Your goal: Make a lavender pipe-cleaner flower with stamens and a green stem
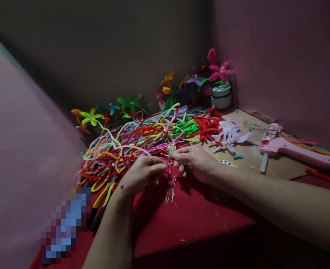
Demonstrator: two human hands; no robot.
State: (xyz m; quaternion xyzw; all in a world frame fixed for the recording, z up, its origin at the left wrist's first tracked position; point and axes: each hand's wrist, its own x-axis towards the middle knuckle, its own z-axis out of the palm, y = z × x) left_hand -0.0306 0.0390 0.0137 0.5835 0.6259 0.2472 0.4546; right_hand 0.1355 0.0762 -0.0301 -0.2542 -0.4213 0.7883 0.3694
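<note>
Between the thumb and fingers of my left hand (148, 170) is a pink pipe cleaner (169, 164), bent near its end. My right hand (194, 160) is closed around a bunch of pale flower stamens (172, 150), whose tips fan out to the upper left. The two hands are close together above the red tablecloth (193, 224). Below them, a few loose stamens (170, 190) lie on the cloth. Just beyond my hands spreads a large heap of colourful pipe cleaners (137, 130). My right palm is hidden from view.
Yellow-handled pliers (105, 192) lie left of my left forearm. On the right, a pink hot glue gun (299, 149) rests on a brown board (279, 164), near white pipe-cleaner pieces (229, 136) and a tape roll (226, 161). Pipe-cleaner flowers (221, 71) stand along the back, by a lidded container (221, 96).
</note>
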